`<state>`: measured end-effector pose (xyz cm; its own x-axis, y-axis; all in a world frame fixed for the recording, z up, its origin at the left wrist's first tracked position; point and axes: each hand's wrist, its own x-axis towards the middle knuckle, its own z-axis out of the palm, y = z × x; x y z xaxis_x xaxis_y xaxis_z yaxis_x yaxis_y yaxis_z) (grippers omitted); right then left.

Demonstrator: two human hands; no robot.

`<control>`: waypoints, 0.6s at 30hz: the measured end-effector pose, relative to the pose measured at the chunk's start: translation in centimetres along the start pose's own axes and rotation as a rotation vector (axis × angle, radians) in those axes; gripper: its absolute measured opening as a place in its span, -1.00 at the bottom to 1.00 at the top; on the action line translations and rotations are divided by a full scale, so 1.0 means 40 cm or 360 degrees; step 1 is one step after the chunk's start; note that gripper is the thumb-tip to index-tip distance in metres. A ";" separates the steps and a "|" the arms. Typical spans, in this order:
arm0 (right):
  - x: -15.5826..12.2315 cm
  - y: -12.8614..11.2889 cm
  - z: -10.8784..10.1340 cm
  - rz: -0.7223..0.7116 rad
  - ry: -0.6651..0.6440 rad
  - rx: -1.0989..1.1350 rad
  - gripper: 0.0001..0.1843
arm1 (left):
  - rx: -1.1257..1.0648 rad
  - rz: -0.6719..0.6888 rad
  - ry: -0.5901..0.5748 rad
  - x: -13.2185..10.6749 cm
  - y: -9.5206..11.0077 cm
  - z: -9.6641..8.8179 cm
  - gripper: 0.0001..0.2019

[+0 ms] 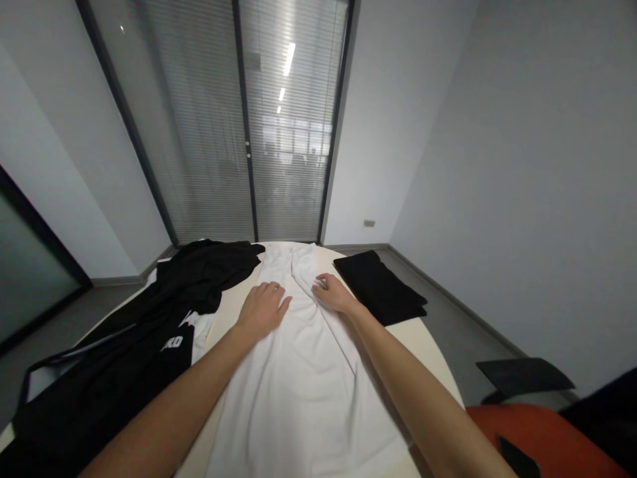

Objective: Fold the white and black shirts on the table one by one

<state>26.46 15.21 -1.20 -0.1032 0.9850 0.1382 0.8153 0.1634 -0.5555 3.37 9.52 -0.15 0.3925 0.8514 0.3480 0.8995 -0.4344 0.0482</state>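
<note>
A white garment (pixel 303 378) lies spread lengthwise along a pale table (pixel 428 345). My left hand (pixel 263 308) rests flat on its upper left part, fingers stretched out and together. My right hand (pixel 332 293) lies on the cloth just to the right, fingers curled onto a raised fold that runs diagonally down the garment. Whether those fingers pinch the fold is hard to make out.
A heap of black clothing with white lettering (pixel 149 332) covers the table's left side. A folded black garment (pixel 381 285) lies at the far right. An orange chair (pixel 537 438) with black armrests stands at the lower right. Glass doors with blinds (pixel 249 133) close the room ahead.
</note>
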 end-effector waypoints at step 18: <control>-0.267 -0.049 -0.160 0.0037 -0.0560 -0.0163 -0.58 | -0.0369 0.0118 -0.0494 -0.179 0.079 -0.003 -0.36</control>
<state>29.61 4.01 3.64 -0.2590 0.9501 -0.1740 0.8707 0.1517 -0.4679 3.39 2.00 -2.37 0.5262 0.8482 0.0606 0.8130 -0.5228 0.2563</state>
